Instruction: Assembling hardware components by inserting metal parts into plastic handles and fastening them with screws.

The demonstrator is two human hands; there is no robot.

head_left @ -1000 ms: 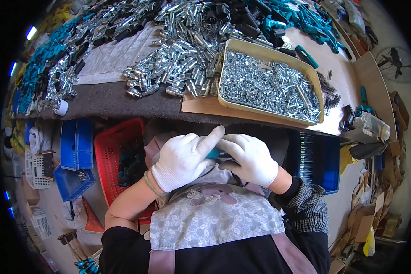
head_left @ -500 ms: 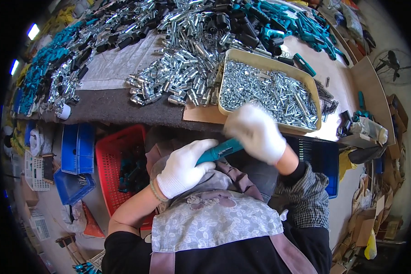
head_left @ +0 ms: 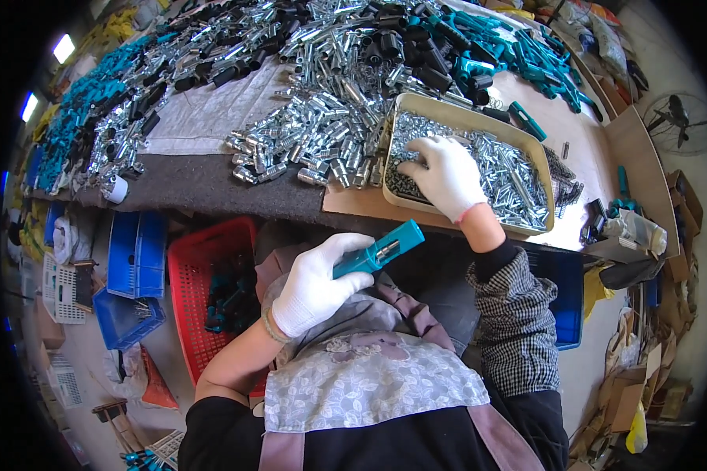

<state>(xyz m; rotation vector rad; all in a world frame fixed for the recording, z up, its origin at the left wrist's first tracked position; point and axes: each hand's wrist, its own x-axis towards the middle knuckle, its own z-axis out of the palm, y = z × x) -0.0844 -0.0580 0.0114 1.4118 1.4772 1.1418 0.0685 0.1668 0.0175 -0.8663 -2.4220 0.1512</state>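
My left hand (head_left: 318, 282), in a white glove, is wrapped round a teal plastic handle-like tube (head_left: 401, 243) above my lap. A slot in the tube's side shows a shiny metal piece inside, and its far end points up to the right. Over the left part of a cream tray (head_left: 469, 220) is my gloved right hand (head_left: 448, 174). Its thumb and forefinger are apart and reach down to the small metal parts (head_left: 416, 125); nothing shows between them. Short metal pins (head_left: 514, 180) fill the tray's right part.
Silver metal fittings (head_left: 322, 133) are heaped left of the tray, with black sleeves and teal handles (head_left: 542, 59) behind. Springs (head_left: 565, 188) lie at its right. Below the table edge stand a red basket (head_left: 188, 306) and blue bins (head_left: 136, 255). A fan (head_left: 675, 118) stands at far right.
My right hand has left the teal tube and moved up over the tray, its fingers now apart. My left hand still grips the tube, whose slot and metal piece are now uncovered.
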